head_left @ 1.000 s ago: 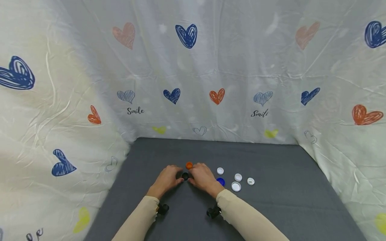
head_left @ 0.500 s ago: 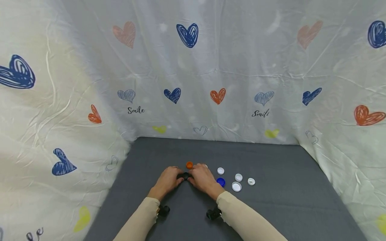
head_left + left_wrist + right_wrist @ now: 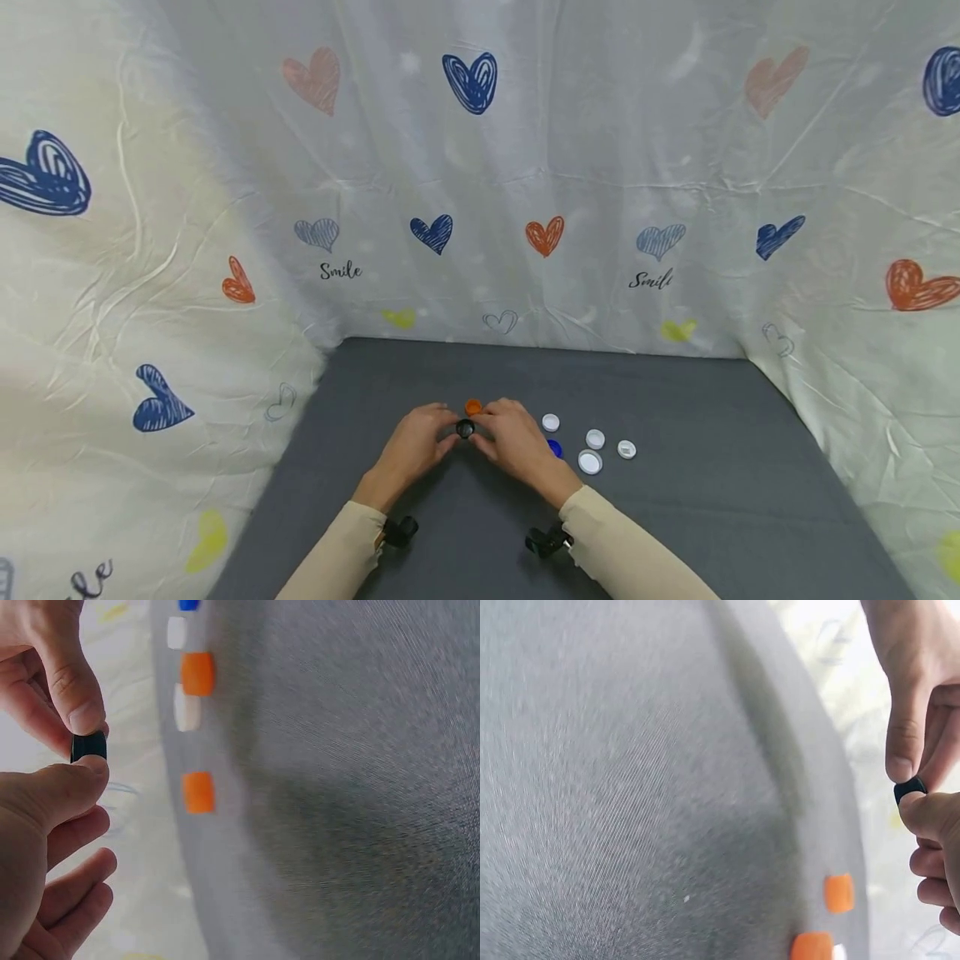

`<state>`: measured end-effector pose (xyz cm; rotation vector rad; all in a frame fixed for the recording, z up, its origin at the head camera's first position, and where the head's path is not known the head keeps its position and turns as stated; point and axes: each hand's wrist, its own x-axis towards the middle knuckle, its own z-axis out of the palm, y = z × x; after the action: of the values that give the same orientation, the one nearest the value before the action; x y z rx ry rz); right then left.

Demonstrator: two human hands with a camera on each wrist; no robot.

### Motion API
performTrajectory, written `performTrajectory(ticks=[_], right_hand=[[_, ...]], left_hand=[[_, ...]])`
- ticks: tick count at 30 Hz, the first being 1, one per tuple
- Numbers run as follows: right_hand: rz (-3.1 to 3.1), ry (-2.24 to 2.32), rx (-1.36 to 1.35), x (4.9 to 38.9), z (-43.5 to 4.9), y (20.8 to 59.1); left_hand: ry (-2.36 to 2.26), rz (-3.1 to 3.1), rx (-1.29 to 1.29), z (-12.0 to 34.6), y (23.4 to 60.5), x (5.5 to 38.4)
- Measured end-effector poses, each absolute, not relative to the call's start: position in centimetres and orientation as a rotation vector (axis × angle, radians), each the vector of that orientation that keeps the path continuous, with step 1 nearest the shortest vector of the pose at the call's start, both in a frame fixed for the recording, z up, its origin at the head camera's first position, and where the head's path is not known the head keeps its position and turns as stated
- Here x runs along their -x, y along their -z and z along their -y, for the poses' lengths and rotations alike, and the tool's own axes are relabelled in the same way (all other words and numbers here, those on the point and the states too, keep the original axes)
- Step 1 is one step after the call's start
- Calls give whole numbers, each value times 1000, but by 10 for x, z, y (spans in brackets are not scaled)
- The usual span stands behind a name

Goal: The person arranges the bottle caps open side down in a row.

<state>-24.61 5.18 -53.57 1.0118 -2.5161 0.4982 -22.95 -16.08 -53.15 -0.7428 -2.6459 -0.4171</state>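
A small round black cap (image 3: 465, 428) is held between my two hands, its hollow side turned up toward the head camera. My left hand (image 3: 411, 442) pinches one side of it with thumb and fingers, and my right hand (image 3: 519, 437) pinches the opposite side. Both wrist views show the thumbs on the black cap (image 3: 89, 747), raised off the table. Just beyond the hands lies an orange cap (image 3: 473, 407). A second orange cap (image 3: 199, 793) appears in the left wrist view; in the head view I cannot make it out.
To the right of my right hand lie several white caps (image 3: 590, 462) and a blue cap (image 3: 555, 448), partly covered by that hand. The grey tabletop (image 3: 675, 517) is bordered by a white curtain (image 3: 585, 150) printed with hearts.
The hands have lifted slightly with the black cap, which now shows its round hollow face. Half a second ago the black shape between the hands looked wider and lay lower.
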Motion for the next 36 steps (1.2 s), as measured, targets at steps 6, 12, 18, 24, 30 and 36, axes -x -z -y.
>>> performTrajectory(ticks=[6,12,18,24,30,36], right_hand=[[2448,-562,-1026,234,-58,522],[2355,-627,-1053,218,-62,510],[2338,-670,-1059,208,-63,507],[2362,-706,-1040,200,-61,514],[2383,-738,-1022,194,-59,519],[2363,-757,-1019,192,-57,517]], left_hand=[[436,2574,806,160,514,216],[490,2490,848,160,502,200],[541,2447,851,161,499,188],[586,2427,845,161,505,179],[593,2402,834,163,517,173],[597,2371,829,165,521,169]])
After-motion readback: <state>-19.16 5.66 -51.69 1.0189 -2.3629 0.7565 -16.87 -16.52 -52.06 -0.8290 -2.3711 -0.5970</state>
